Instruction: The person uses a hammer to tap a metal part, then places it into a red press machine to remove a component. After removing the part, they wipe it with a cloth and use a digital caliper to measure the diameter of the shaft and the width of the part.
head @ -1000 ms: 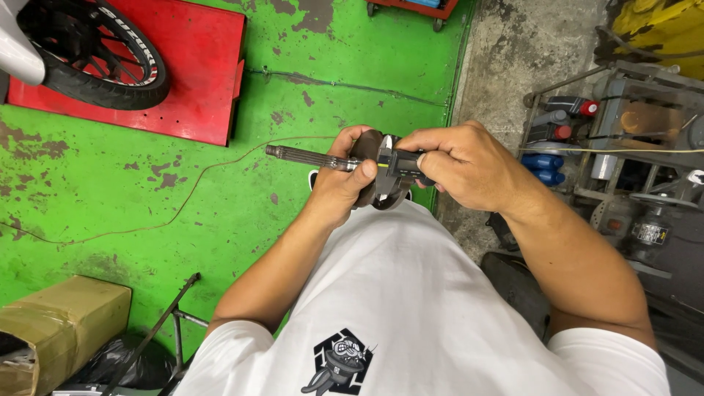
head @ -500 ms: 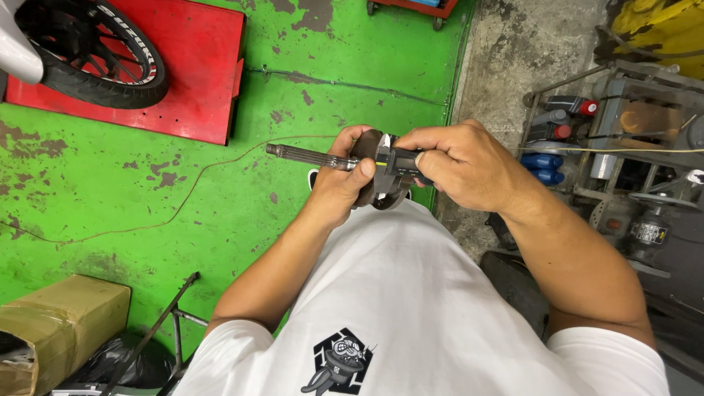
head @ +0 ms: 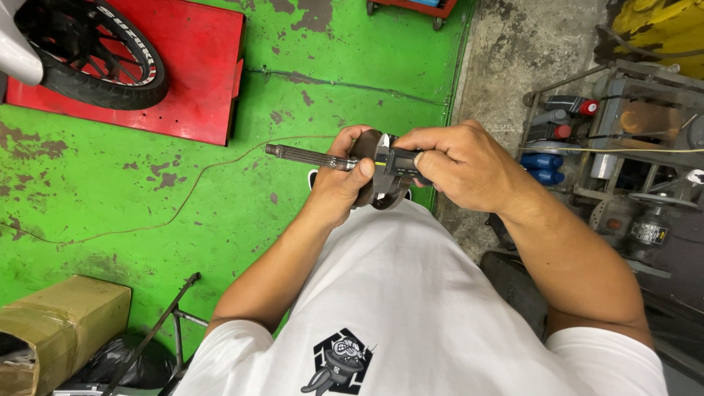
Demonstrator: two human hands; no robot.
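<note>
My left hand (head: 339,183) grips a heavy dark metal part with a round disc (head: 368,147) and a long steel shaft (head: 301,155) that sticks out to the left. My right hand (head: 462,165) holds a digital caliper (head: 397,163), whose jaws sit across the disc. Both hands are held together in front of my white shirt, above the green floor.
A motorcycle wheel (head: 95,62) stands on a red platform (head: 194,81) at the upper left. A thin cable (head: 183,202) trails over the green floor. A cardboard box (head: 55,326) lies at the lower left. A metal rack with cans and tools (head: 609,139) stands at the right.
</note>
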